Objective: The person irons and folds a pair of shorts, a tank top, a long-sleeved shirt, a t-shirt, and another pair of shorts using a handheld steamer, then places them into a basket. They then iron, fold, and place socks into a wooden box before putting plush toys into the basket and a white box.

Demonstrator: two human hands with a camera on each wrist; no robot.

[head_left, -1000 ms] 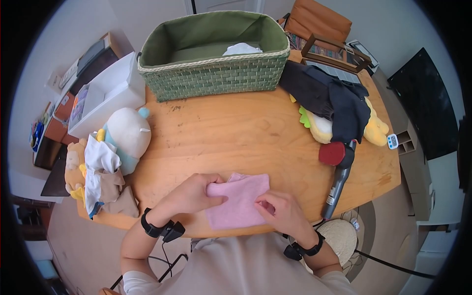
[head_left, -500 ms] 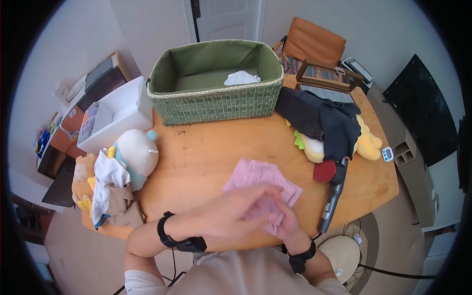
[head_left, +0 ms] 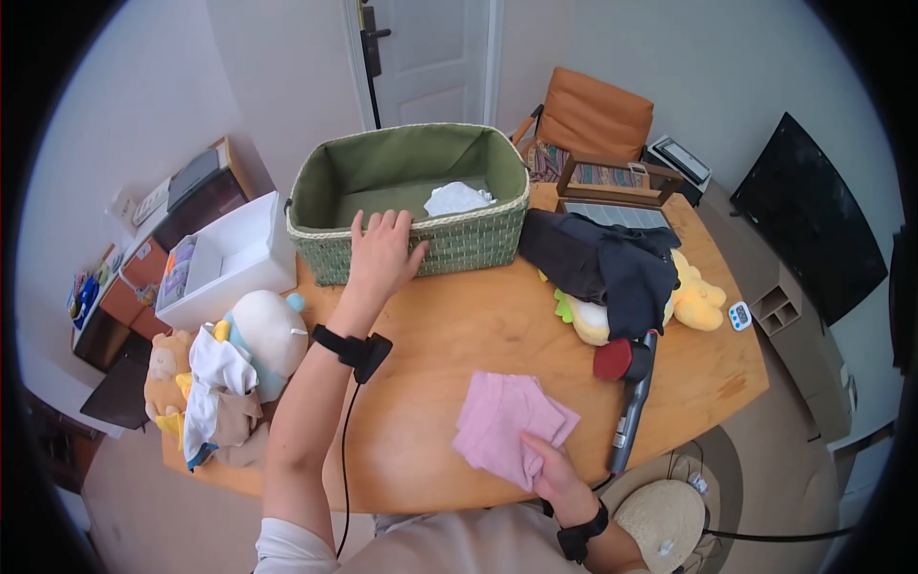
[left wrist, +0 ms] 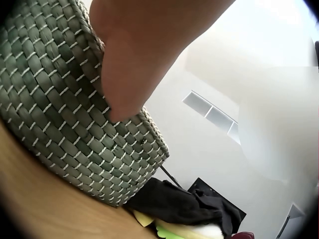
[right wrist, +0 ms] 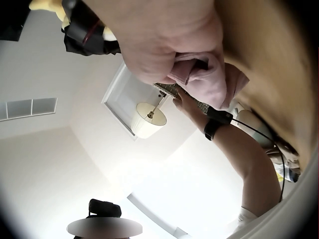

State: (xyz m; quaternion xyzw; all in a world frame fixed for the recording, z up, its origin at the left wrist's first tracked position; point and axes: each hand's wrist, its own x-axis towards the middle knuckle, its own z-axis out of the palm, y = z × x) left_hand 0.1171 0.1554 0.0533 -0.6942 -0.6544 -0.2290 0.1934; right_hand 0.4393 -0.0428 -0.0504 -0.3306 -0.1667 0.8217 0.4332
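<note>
My left hand reaches to the front of the green woven basket, its fingers over the rim. The left wrist view shows the thumb against the basket's outer weave. A crumpled white cloth lies inside, on the green lining. Near the table's front edge my right hand grips a folded pink cloth, thumb on top. In the right wrist view the folds of the pink cloth stick out beyond the palm.
Left on the table are a white box, a plush toy, a bear toy and draped clothes. To the right, dark clothes cover a yellow plush; a grey handheld appliance lies in front.
Both hands were at the pink cloth; the left hand has let go and moved forward to the basket's rim. The right hand now holds the cloth alone. The head view has tilted up.
</note>
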